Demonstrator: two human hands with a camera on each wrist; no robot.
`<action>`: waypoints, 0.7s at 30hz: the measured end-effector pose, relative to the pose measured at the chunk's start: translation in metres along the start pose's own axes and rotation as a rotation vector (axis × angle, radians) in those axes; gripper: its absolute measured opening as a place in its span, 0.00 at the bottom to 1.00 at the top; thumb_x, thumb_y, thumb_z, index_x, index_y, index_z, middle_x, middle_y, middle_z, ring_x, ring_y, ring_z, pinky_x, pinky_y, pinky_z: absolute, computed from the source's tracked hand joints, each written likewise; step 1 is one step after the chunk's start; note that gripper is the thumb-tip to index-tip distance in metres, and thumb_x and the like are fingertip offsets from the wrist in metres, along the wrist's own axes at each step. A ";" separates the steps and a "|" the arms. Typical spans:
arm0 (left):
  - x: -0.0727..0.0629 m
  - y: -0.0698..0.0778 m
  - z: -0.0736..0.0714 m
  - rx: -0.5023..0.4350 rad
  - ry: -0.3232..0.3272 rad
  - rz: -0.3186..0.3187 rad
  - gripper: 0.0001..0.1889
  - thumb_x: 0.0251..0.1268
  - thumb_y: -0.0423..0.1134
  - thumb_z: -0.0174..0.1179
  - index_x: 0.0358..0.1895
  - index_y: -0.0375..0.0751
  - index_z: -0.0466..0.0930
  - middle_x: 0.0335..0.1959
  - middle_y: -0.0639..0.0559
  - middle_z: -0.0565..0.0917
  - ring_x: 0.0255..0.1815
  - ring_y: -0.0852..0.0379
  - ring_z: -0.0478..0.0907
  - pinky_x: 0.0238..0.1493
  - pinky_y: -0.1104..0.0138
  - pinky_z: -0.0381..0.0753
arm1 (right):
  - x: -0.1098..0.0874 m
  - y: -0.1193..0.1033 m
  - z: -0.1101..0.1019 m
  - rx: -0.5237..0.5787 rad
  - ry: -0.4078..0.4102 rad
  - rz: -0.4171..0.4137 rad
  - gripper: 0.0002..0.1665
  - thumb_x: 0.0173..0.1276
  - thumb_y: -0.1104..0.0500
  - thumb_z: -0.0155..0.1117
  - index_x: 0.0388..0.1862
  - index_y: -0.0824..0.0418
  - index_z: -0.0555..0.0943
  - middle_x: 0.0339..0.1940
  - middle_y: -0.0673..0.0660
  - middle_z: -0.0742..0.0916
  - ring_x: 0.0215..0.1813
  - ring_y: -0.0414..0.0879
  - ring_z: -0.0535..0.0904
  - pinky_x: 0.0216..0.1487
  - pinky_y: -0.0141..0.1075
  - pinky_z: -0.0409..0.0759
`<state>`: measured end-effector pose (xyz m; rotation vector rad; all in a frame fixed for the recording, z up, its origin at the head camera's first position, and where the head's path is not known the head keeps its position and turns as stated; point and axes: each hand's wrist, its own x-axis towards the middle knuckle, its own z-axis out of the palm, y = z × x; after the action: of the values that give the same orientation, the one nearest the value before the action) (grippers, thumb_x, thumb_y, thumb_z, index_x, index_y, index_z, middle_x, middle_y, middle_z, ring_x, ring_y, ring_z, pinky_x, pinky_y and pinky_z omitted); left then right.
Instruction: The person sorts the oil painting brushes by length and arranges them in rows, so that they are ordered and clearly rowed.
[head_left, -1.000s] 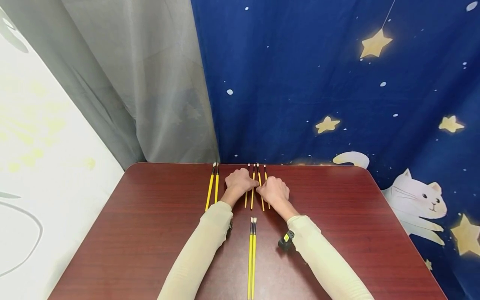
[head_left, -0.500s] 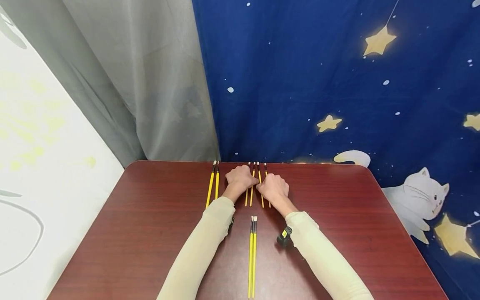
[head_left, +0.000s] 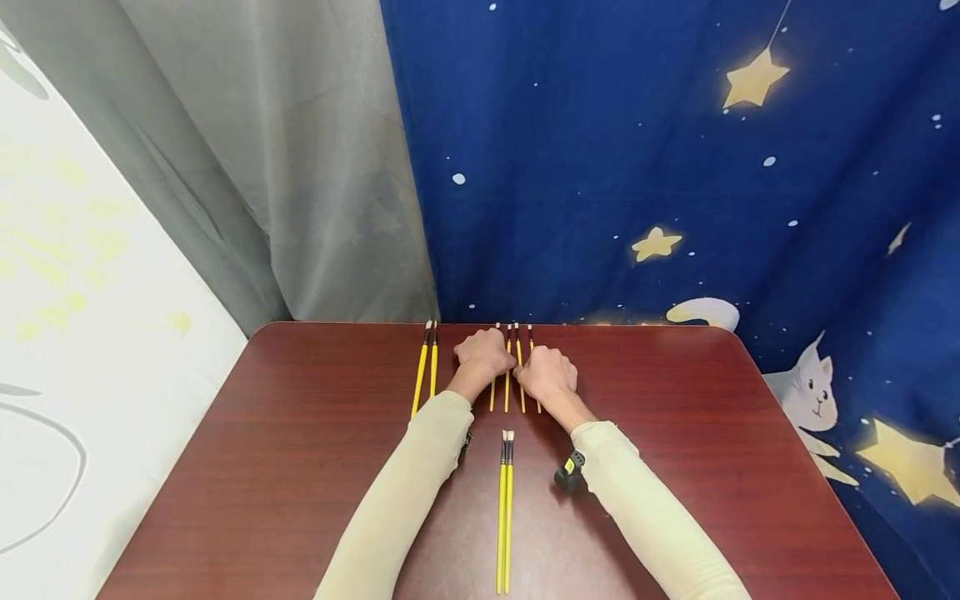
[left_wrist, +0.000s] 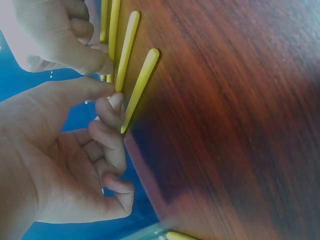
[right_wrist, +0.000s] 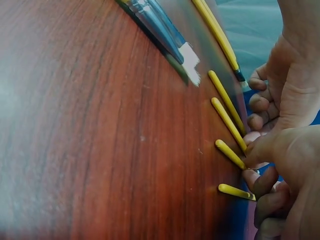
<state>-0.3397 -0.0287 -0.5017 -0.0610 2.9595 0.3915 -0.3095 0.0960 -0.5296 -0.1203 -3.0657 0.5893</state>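
Note:
Several yellow-handled paintbrushes lie in a row at the table's far edge, white bristles pointing away in the head view. My left hand [head_left: 483, 352] pinches the second brush from the left [left_wrist: 128, 47] between thumb and forefinger, its other fingers curled loosely. Close beside it, my right hand [head_left: 549, 373] pinches the third brush [right_wrist: 229, 154] the same way. The outer brushes of this row, one at the left [head_left: 492, 396] and one at the right [right_wrist: 235, 191], lie on the wood next to the hands. Both hands cover the middles of the brushes in the head view.
Two more paintbrushes [head_left: 433, 367] lie at the far edge, left of my left hand. Another pair [head_left: 505, 517] lies side by side between my forearms. The reddish-brown table [head_left: 300, 467] meets a blue starry curtain [head_left: 570, 167] and a grey one [head_left: 337, 208] behind.
The lower ends of the two pinched brushes have swung slightly toward each other, so the brushes stand straighter. The hands have hardly moved; the head view has shifted a little.

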 end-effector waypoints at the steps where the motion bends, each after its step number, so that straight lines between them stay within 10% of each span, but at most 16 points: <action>1: 0.000 0.000 0.000 0.002 0.000 -0.001 0.20 0.61 0.53 0.71 0.52 0.46 0.89 0.53 0.44 0.90 0.48 0.43 0.86 0.59 0.42 0.80 | 0.000 0.000 -0.001 0.001 -0.004 -0.001 0.22 0.63 0.46 0.70 0.14 0.53 0.79 0.28 0.59 0.88 0.31 0.57 0.85 0.35 0.52 0.84; 21: 0.005 -0.010 0.002 -0.017 -0.024 0.008 0.17 0.64 0.56 0.69 0.44 0.47 0.89 0.44 0.46 0.90 0.36 0.48 0.83 0.45 0.51 0.85 | -0.002 0.003 -0.004 0.051 0.002 -0.042 0.30 0.71 0.41 0.63 0.09 0.48 0.73 0.19 0.54 0.83 0.29 0.54 0.83 0.32 0.49 0.80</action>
<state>-0.3438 -0.0377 -0.5065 -0.0461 2.9340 0.4152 -0.3069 0.1003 -0.5275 -0.0558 -3.0402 0.6643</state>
